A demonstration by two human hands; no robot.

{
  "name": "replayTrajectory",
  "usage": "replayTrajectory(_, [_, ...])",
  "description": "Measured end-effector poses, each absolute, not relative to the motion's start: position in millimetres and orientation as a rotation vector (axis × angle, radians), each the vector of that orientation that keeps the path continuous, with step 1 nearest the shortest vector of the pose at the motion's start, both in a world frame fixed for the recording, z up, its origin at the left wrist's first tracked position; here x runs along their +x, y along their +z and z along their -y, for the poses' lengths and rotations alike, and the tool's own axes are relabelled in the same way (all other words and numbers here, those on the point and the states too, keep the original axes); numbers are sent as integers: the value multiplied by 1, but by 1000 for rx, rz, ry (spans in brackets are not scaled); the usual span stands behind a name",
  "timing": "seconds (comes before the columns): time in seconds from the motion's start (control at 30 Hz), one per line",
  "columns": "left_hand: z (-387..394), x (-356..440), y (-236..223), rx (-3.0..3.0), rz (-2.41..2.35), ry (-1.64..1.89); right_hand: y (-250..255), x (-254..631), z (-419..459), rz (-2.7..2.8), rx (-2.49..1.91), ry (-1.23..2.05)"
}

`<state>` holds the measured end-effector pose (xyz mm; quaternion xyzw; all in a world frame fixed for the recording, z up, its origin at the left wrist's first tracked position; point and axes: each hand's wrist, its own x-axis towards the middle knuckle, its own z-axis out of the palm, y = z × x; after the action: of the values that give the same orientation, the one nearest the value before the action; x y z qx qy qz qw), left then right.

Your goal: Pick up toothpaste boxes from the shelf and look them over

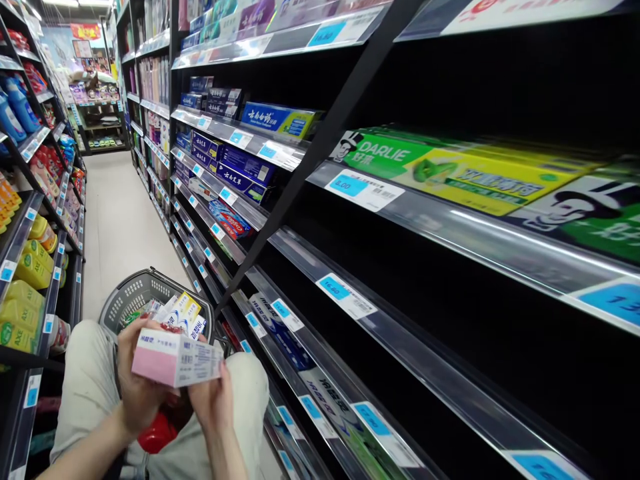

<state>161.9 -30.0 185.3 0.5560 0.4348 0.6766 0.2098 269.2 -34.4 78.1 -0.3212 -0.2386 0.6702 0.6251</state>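
Far left: aisle shelving with yellow bottles [23, 293], well apart from the hands.

Left hand [134, 383]: closed on the left end of a pink-and-white carton [173, 360], fingers wrapped under and behind it. Right hand [213, 397]: closed on the carton's right end from below, fingertips at the lower right corner. Both hands are thus clamped on the one carton, one at each end, over the person's lap.

Carton: long axis runs left to right, slightly lower at the right end, printed face toward the camera.

Just behind the carton, between the knees: grey basket [127, 293], holding more cartons; rim near the far edge of the carton.

Right of the hands: the lower shelf [320, 373], edged with blue price tags, near the right hand; the right hand is the nearer to it. Much of the shelf depth is dark. Higher right: green toothpaste boxes [450, 170], well apart.
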Motion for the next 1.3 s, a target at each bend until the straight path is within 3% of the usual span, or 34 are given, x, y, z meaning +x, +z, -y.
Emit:
replayTrajectory(0.1, [16,125,190,1617,-1167,1692,82,311,43,248,-703,1618])
replayTrajectory(0.3, [2,88,190,1508,-931,1419,124,364,68,411,-1083,1347])
replayTrajectory(0.5, [7,83,181,1458,-912,1411,135,371,81,617,-1271,1144])
replayTrajectory(0.87, [11,81,190,1263,-1066,1318,145,366,82,542,-1154,1304])
replayTrajectory(1.07, [10,80,196,1073,-1269,1030,148,366,79,615,-1321,1296])
replayTrajectory(1.3, [7,83,196,928,-1318,938,148,361,76,645,-1448,1292])
